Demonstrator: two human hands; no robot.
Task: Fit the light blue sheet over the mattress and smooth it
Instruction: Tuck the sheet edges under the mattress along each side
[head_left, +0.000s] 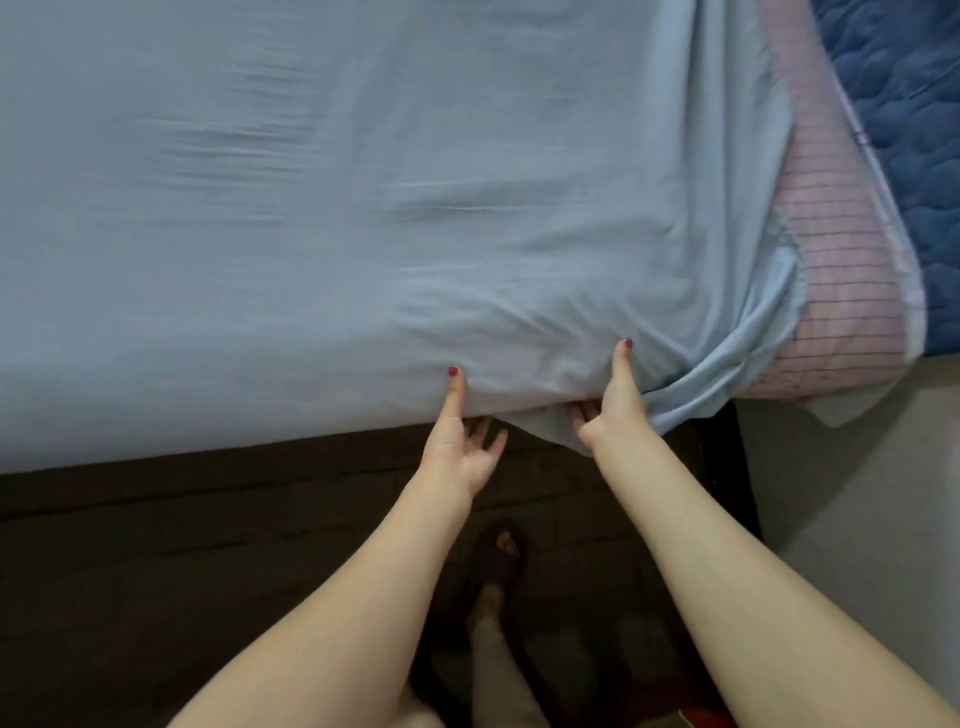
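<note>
The light blue cotton sheet (322, 218) lies spread across the top of the mattress, mostly flat with faint ripples near the middle and tighter creases gathering toward the near edge. At the right, its corner is bunched and twisted, hanging loose off the pink grid-patterned mattress (841, 291), whose corner stays uncovered there. Along the near edge the sheet drapes down over the side, and both hands hold it at that fold. The left hand (460, 447) has its thumb, with a red-painted nail, pressed flat on the sheet's top surface, while its fingers are spread below the hem, apart from one another and partly tucked under the cloth. The right hand (608, 405) pinches the fabric: its thumb lies on top and its fingers curl beneath the hanging edge, a flap of sheet between them. Below the hands runs the dark brown upholstered bed base (218, 545). A dark blue quilted cover (904, 93) lies beyond the bare mattress corner, and a sandalled foot (501, 556) stands on the floor.
</note>
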